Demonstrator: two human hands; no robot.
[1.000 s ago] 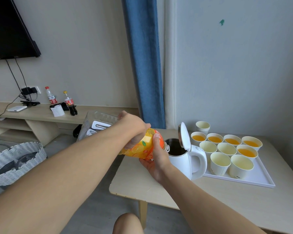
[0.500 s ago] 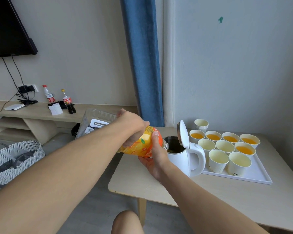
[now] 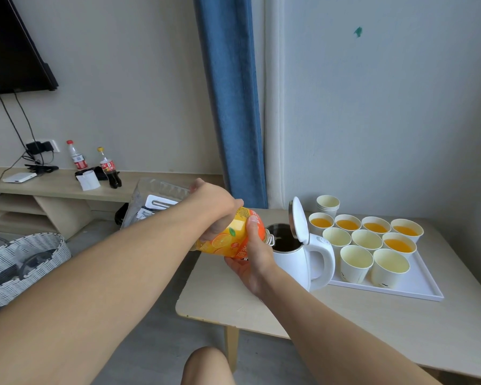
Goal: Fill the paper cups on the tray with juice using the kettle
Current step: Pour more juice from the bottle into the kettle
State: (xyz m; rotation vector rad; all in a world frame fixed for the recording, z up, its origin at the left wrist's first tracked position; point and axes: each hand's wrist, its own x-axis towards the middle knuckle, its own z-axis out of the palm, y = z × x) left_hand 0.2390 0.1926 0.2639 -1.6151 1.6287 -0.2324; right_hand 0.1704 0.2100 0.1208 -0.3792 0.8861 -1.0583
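Over the table edge | left hand grips the bottle at its base, right hand clasps its neck end | bottle tilted, mouth at the open kettle | kettle just beside the tray | five cups hold juice

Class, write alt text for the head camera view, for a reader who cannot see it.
A left hand and right hand hold an orange juice bottle tilted sideways, its neck at the open top of a white kettle on a pale table. Beside the kettle, a white tray holds nine paper cups: five with orange juice, four empty.
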